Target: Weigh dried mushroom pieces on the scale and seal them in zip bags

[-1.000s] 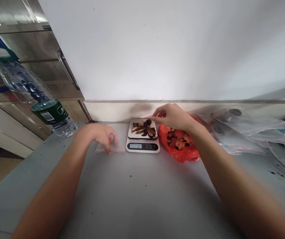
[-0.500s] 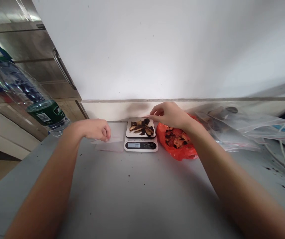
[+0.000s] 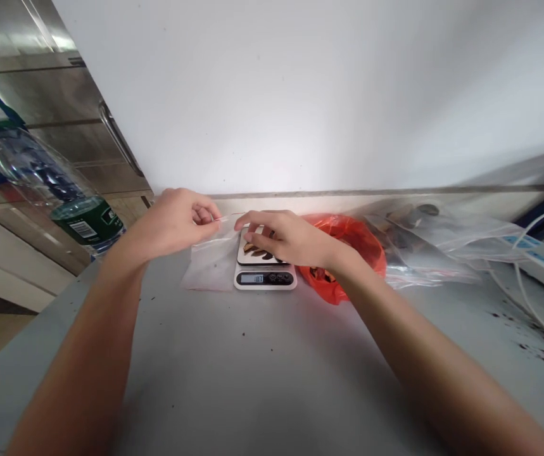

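My left hand [image 3: 181, 218] pinches the upper edge of a clear plastic zip bag [image 3: 212, 256], lifting it beside the scale. Over the white kitchen scale [image 3: 239, 282] hovers my right hand [image 3: 285, 235], palm down with its fingers apart. Its index fingertip is close to the bag's edge; whether they touch I cannot tell. Dark dried slices [image 3: 254, 249], perhaps mushroom, lie on the scale's plate, partly hidden beneath that hand. The scale's display is lit, but its digits are too blurred to read.
Right of the scale sits a red plastic bag [image 3: 371, 244] with more dried pieces. Clear bags [image 3: 423, 244], some filled, lie beyond it, near a power strip [image 3: 542, 253] and white cables. A large plastic bottle [image 3: 84, 218] stands left. A white wall [image 3: 300, 95] rises behind the grey table [image 3: 234, 367].
My left hand has risen and moved right, raising the bag's edge. My right hand has shifted left from the scale's far right corner to over its plate, covering some slices.
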Available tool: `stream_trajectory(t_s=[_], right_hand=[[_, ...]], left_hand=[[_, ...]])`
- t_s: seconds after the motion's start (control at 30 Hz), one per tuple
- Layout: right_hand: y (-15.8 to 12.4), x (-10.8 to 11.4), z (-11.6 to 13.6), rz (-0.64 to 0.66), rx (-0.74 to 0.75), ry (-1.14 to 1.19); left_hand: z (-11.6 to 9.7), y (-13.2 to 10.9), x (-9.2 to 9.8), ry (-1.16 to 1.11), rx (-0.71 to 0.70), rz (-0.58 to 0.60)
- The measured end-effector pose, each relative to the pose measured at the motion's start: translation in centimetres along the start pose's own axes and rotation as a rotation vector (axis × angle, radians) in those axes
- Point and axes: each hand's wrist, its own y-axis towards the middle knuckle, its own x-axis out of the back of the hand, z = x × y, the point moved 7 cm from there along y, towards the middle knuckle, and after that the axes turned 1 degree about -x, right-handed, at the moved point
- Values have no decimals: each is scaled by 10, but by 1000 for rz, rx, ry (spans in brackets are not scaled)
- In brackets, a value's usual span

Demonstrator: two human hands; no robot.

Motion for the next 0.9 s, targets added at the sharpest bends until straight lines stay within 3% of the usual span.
stream_trajectory(t_s=[0.1,0.23,0.37,0.47,0.6,0.67,0.73,0.83,0.9], right_hand=[[1,-4,1,6,-12,14],[3,-7,6,-14,-21,-31],[2,-5,-3,-78,-256,-144],[0,2,-8,-205,-323,-16],[0,9,-9,-334,-256,199],[0,11,-7,-360,-226,237],[0,14,-5,-401,-217,239],[0,17,-3,-438,-191,193],[-1,18,-4,-453,-194,140]], left_hand=[[-3,-2,6,-12,32,-82],[-9,0,-2,-57,43,-49],[-14,0,-1,-62,11,-155],[-18,-3,1,-89,-30,-202],[-28,-6,2,-50,-147,-202],[-32,-5,-2,-8,-219,-163],[-32,-3,-13,20,-264,-38],[-28,-1,-29,9,-258,146],[-27,-2,-33,-17,-258,190]])
